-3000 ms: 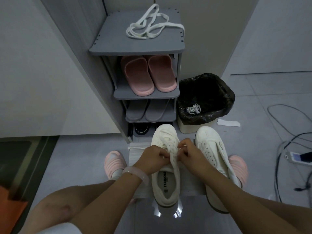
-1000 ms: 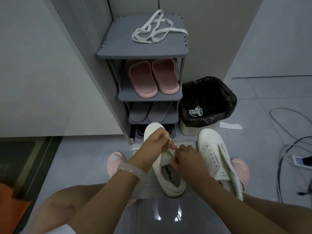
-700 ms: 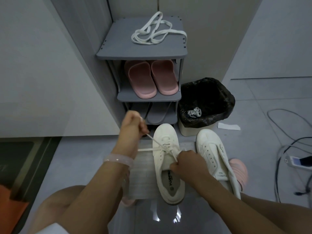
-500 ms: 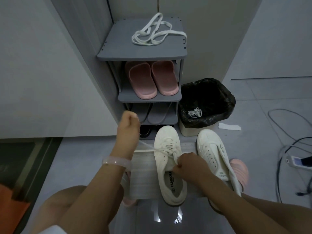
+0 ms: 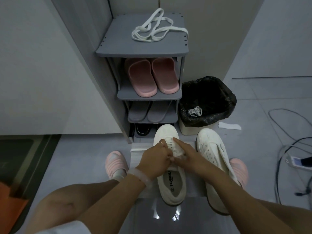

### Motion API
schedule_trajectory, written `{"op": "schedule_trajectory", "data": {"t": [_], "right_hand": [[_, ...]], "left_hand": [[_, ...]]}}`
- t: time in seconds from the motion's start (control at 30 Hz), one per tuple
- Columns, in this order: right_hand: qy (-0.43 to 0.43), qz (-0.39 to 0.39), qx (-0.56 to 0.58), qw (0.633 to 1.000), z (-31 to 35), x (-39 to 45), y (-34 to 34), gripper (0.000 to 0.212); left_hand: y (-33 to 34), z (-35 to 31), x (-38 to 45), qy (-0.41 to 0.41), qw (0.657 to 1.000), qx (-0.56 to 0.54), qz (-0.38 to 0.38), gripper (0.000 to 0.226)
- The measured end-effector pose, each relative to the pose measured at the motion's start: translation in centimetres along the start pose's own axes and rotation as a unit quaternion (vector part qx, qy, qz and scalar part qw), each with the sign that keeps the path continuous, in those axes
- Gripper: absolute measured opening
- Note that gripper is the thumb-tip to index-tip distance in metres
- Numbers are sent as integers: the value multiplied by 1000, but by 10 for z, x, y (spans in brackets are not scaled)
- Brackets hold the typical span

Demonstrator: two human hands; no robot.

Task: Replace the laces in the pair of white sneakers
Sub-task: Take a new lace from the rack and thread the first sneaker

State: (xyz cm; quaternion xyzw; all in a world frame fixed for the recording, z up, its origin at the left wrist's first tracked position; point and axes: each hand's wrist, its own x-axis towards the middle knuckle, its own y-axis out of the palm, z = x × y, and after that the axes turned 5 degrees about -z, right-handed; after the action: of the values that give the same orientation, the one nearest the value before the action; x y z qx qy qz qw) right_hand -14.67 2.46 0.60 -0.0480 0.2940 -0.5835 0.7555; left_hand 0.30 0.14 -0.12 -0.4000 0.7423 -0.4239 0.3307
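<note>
Whereas 0.5 s ago the left hand drew the lace out toward 10 o'clock, both hands now meet over the left sneaker at frame centre, fingers curled, apparently pinching its lace; right hand likewise. Judgement: pull-through done, next eyelet pending. Right sneaker at 3 o'clock unlaced; spare lace on shelf, 12 o'clock.

Dim, flat light, floor glare (low centre), edges warped w/ fisheye
</note>
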Motion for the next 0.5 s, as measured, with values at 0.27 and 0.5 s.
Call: {"op": "schedule_trajectory", "data": {"t": [0.27, 0.5], "right_hand": [[67, 4, 109, 992, 1, -4, -5, 73], [121, 7, 104, 987, 2, -3, -4, 68]], "left_hand": [[-19, 1, 3, -5, 994, -83, -65, 18], [-57, 2, 5, -221, 774, -587, -92, 32]]}}
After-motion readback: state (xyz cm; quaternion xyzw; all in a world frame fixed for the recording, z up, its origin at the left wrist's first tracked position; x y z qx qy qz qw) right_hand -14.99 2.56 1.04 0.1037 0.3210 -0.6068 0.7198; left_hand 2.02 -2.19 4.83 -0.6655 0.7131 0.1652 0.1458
